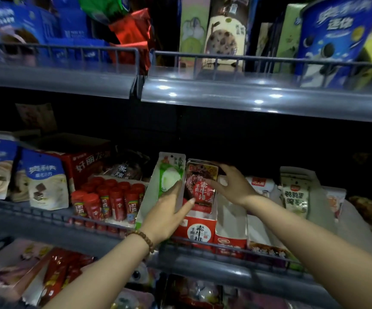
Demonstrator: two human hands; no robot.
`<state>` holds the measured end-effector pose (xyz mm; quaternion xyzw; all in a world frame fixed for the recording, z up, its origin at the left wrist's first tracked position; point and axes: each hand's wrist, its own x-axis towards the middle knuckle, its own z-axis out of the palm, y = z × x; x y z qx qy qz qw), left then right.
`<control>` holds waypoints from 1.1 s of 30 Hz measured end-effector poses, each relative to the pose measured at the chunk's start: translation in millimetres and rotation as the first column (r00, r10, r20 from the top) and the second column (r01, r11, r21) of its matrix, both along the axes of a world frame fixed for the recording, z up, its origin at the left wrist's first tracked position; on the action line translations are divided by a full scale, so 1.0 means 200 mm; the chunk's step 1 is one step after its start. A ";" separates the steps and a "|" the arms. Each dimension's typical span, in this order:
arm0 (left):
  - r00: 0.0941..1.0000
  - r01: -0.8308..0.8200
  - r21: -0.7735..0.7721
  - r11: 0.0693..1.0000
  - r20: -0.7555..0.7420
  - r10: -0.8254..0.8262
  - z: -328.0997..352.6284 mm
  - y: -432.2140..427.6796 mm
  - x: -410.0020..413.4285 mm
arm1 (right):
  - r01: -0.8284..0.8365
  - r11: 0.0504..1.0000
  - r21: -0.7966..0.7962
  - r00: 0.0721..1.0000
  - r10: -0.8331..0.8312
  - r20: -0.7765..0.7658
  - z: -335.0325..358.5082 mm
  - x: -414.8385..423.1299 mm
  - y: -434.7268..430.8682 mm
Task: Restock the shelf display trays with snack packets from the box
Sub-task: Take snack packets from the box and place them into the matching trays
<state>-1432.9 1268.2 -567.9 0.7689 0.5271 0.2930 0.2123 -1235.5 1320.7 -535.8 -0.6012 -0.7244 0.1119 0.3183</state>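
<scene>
A stack of dark red snack packets (199,185) stands upright in a red and white display tray (199,230) on the middle shelf. My left hand (169,214) holds the stack's lower left side, thumb across the front packet. My right hand (232,186) grips the stack's upper right edge, fingers curled over its top. A green and white packet tray (169,175) stands just left of the stack. A white tray (230,219) to the right looks nearly empty. The supply box is out of view.
Red bottles (111,198) and blue cookie bags (44,181) fill the shelf to the left. White and green packets (295,192) stand to the right. A wire rail (225,246) runs along the shelf front. The upper shelf (258,94) overhangs close above. More snacks lie on the shelf below.
</scene>
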 end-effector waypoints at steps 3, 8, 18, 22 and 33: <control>0.998 0.027 0.056 0.998 -0.058 -0.024 -0.04 -0.17 0.01 | -0.043 0.999 -0.003 0.999 0.043 0.006 -0.02 0.05 -0.26; 0.983 0.145 0.073 0.987 -0.120 -0.135 -0.22 -0.47 0.01 | -0.147 0.987 -0.060 0.988 0.149 0.035 -0.18 0.17 -0.73; 0.923 0.213 -0.169 0.962 -0.287 -0.255 -0.73 -0.94 0.02 | -0.182 0.937 -0.299 0.983 0.166 -0.080 -0.70 0.27 -1.34; 0.920 0.156 -0.296 0.942 -0.305 -0.248 -0.86 -1.02 -0.02 | -0.139 0.893 -0.428 0.982 0.069 -0.176 -0.94 0.26 -1.40; 0.958 0.057 -0.401 0.914 -0.235 -0.163 -0.98 -1.04 -0.08 | 0.073 0.753 -0.654 0.897 -0.336 -0.288 -1.46 0.04 -1.27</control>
